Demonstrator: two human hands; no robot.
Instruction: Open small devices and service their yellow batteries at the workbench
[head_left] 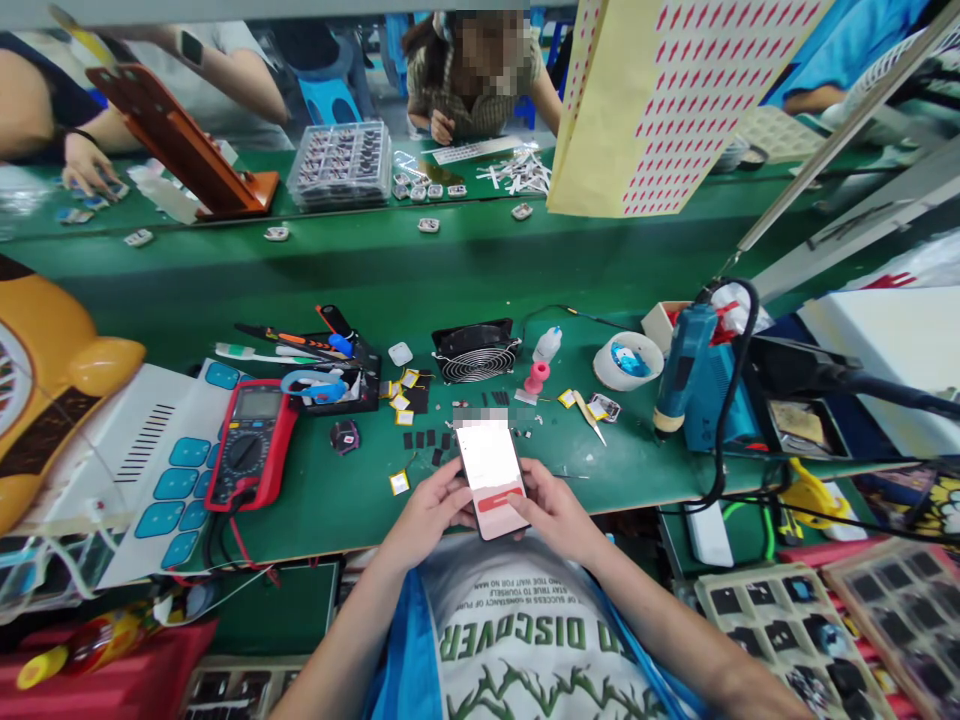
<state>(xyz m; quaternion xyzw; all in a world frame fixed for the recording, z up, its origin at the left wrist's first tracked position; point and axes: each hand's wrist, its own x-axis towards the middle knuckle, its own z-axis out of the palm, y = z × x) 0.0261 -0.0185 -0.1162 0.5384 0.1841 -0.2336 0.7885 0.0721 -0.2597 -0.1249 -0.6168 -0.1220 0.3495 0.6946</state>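
Note:
A smartphone [489,470] with a bright white screen and a red bar low on it is held between both hands, just over the bench's front edge. My left hand [435,505] is closed around its left side. On the opposite side my right hand [556,508] grips the phone too, its thumb over the lower screen. Beyond the phone lie small black pads [425,439] in rows. A yellow-edged battery cell [399,482] rests near my left hand, and more such cells [405,400] sit farther back.
A red multimeter [250,440] and a tool holder [360,380] stand left. At the back are a black fan [477,352], a dropper bottle [548,345] and a white tub [628,360]. An electric screwdriver [679,365] hangs right. Co-workers sit across a raised green shelf [345,245].

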